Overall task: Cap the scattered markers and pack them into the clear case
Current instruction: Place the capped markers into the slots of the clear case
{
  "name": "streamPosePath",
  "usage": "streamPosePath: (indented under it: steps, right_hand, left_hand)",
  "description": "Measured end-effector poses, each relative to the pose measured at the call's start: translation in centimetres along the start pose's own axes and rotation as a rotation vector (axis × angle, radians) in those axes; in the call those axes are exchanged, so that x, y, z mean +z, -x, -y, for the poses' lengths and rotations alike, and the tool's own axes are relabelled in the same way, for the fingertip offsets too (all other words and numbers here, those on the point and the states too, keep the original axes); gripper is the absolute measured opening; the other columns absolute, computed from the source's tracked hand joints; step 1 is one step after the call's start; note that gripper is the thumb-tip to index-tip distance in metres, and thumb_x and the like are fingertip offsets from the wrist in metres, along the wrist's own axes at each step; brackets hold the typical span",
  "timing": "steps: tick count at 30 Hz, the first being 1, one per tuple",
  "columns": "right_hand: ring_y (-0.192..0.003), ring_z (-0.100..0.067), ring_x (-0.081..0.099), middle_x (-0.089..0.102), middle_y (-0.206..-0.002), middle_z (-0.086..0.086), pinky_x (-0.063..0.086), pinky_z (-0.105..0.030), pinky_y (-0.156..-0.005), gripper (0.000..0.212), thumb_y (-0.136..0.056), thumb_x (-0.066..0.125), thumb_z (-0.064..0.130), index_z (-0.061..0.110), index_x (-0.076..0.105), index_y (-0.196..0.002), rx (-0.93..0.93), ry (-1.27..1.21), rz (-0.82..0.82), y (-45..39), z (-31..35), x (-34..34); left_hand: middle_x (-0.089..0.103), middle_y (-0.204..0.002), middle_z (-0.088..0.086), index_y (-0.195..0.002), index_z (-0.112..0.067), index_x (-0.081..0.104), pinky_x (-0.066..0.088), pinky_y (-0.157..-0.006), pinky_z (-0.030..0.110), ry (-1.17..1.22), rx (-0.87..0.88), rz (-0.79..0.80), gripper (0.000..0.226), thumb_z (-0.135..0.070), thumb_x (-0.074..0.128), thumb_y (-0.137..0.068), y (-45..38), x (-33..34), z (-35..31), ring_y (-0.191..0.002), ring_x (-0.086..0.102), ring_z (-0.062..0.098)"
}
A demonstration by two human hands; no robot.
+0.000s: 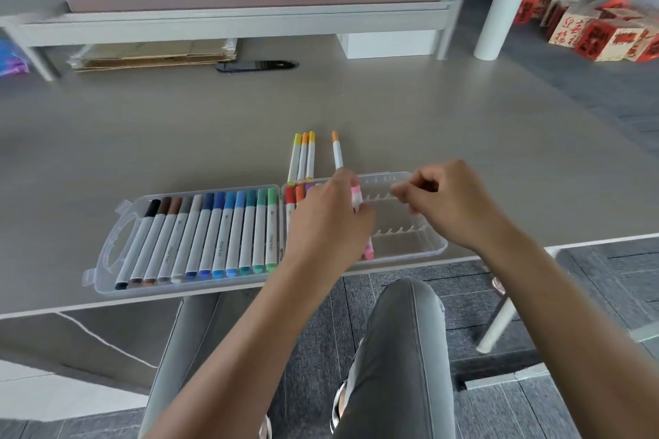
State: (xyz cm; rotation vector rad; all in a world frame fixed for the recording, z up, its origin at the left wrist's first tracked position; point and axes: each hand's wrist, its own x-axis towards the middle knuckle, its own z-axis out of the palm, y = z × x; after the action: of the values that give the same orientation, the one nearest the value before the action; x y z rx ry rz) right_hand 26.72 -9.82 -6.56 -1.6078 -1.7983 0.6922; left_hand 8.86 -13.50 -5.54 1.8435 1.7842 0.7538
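The clear case (pixel 406 246) lies open at the table's near edge. Its left half holds a full row of capped markers (pixel 210 235), running from black through blues to green. In the right half, red and orange markers (pixel 294 197) sit at the left end. My left hand (pixel 330 224) grips a pink marker (pixel 356 194) over that half, beside another pink one. My right hand (pixel 453 203) hovers over the case's far right, fingertips pinching something pale and blurred, apparently a marker. Three yellow-orange capped markers (pixel 302 157) and a single orange one (pixel 337 151) lie just beyond the case.
A black phone (pixel 255 66) and flattened cardboard (pixel 153 55) lie at the back of the grey table (pixel 463 125). A white roll (pixel 499 20) stands on the floor at right near red-and-tan boxes (pixel 599 36). My knees are under the table's near edge.
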Motion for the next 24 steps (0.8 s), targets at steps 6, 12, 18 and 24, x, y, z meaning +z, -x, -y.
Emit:
streamPosePath:
  steps: [6, 12, 18, 24]
  right_hand:
    - [-0.038, 0.002, 0.049, 0.067, -0.055, 0.004, 0.037, -0.015, -0.049, 0.029, -0.093, 0.075, 0.033, 0.014, 0.072, -0.072, -0.01, -0.029, -0.018, 0.4, -0.8, -0.5]
    - [-0.037, 0.0, 0.05, 0.067, -0.054, 0.004, 0.037, -0.015, -0.048, 0.031, -0.094, 0.074, 0.033, 0.014, 0.072, -0.069, -0.013, -0.033, -0.019, -0.1, -0.9, -0.3]
    - [-0.038, 0.0, 0.047, 0.071, -0.061, -0.004, 0.036, -0.013, -0.045, 0.03, -0.094, 0.074, 0.033, 0.016, 0.073, -0.07, -0.034, -0.016, -0.004, -1.0, -0.7, 0.2]
    - [-0.035, -0.002, 0.044, 0.071, -0.062, -0.004, 0.035, -0.013, -0.044, 0.032, -0.095, 0.073, 0.032, 0.012, 0.073, -0.07, -0.026, -0.021, 0.009, -2.6, 0.4, 0.8]
  left_hand:
    - [0.07, -0.09, -0.006, -0.121, -0.024, 0.06, 0.046, -0.061, 0.031, -0.179, -0.025, -0.056, 0.025, -0.032, 0.056, -0.097, -0.5, 1.4, -0.7, -0.077, 0.064, 0.017]
    - [0.073, -0.103, -0.002, -0.122, -0.027, 0.068, 0.05, -0.087, 0.038, -0.234, 0.093, -0.101, 0.027, -0.031, 0.058, -0.097, 0.5, 2.1, 0.2, -0.093, 0.065, 0.02]
    - [0.069, -0.112, -0.003, -0.118, -0.03, 0.074, 0.04, -0.095, 0.041, -0.324, 0.151, -0.152, 0.027, -0.038, 0.054, -0.1, 0.8, 2.3, 1.1, -0.108, 0.057, 0.025]
    - [0.065, -0.099, -0.002, -0.114, -0.03, 0.072, 0.041, -0.091, 0.042, -0.425, 0.173, -0.13, 0.032, -0.042, 0.045, -0.103, 1.2, 2.3, 1.3, -0.1, 0.054, 0.024]
